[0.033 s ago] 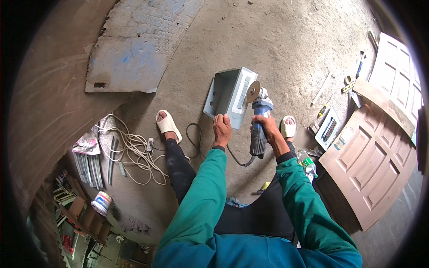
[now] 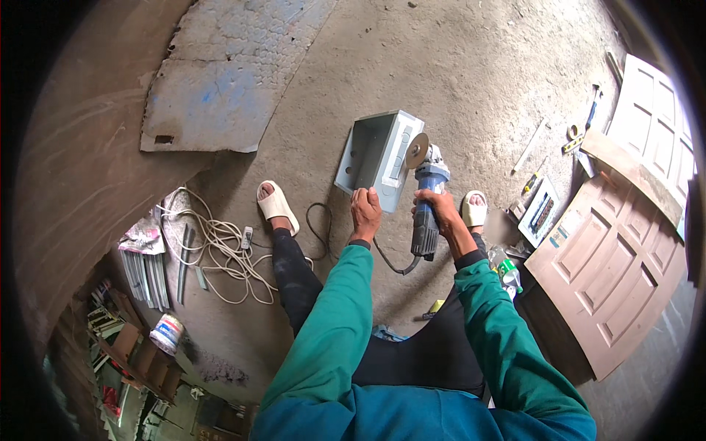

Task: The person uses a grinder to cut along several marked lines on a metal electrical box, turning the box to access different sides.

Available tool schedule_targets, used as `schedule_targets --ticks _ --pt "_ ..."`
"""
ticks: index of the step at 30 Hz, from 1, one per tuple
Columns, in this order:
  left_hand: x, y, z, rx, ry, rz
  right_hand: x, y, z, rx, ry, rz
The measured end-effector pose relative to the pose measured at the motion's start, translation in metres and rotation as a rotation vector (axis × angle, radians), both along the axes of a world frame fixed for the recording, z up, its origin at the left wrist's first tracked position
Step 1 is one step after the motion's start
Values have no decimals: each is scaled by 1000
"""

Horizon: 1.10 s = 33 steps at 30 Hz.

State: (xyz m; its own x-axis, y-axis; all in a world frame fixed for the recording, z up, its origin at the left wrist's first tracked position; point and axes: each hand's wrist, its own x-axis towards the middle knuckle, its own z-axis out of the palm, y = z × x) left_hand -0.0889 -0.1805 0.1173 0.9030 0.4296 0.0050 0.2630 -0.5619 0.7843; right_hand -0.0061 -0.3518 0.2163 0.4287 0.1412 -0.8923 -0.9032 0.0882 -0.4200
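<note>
Green sleeves (image 2: 323, 323), both arms reaching fwd, elbows bent a bit. L hand (image 2: 365, 213): fingers curled together, clamped on near edge of grey metal box (image 2: 393, 165). R hand (image 2: 441, 210): wrapped tight round blue-and-black angle grinder (image 2: 424, 234), wrist angled in. Disc (image 2: 417, 151) is at box's R side (touching or just off, can't tell). Box sits mid concrete floor (image 2: 471, 73), ahead of & betw. cream slippers (image 2: 283, 211).

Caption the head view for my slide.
Left hand on the edge of an open grey box, right hand gripping a blue angle grinder.
</note>
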Motion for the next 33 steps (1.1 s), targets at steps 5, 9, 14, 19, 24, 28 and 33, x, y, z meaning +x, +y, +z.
schedule_targets --ticks 5,9,14,19,24,28,33 --pt "0 -2 3 -7 -6 6 -2 2 7 -23 -13 19" --pt "-1 -1 2 -33 32 -2 -1 4 11 -24 -11 -7" --pt "0 0 1 -31 19 7 0 6 12 -37 -3 -8" --pt "2 -2 2 -37 13 14 -4 -1 2 -4 -80 33" --pt "0 0 1 -27 23 1 -2 -1 2 -17 -12 67" --pt "-3 5 1 -6 30 -15 -4 3 0 17 -19 45" --pt "1 -3 4 -30 26 -14 1 -4 -4 -43 -8 52"
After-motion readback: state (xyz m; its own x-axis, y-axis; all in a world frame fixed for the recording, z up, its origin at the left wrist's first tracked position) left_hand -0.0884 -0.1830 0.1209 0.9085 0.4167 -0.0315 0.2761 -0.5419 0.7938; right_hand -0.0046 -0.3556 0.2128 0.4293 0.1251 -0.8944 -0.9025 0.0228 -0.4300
